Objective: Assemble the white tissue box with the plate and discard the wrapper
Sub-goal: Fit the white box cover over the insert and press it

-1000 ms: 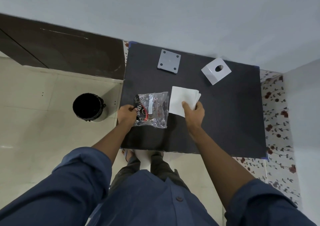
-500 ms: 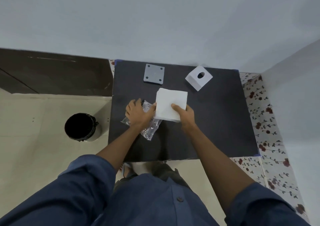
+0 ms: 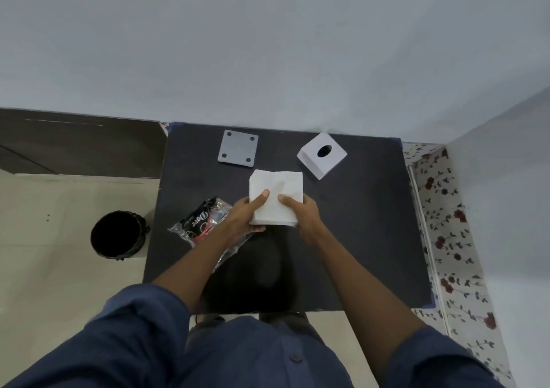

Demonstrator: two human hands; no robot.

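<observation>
We hold a white stack of tissues (image 3: 276, 197) above the middle of the dark table (image 3: 372, 224) with both hands. Our left hand (image 3: 242, 219) grips its near left edge, thumb laid across the top, and our right hand (image 3: 303, 213) grips the near right edge, thumb also on top. The wrapper (image 3: 202, 224), clear plastic with black and red print, lies on the table just left of the stack, partly under our left wrist; we cannot tell whether the hand touches it. The grey plate (image 3: 238, 149), with four dark dots at its corners, lies flat at the far side, just beyond the stack and a little left. The white box (image 3: 322, 155), its oval opening facing up, sits far right of the stack, apart from both hands. A black bin (image 3: 117, 235) stands on the floor left of the table.
</observation>
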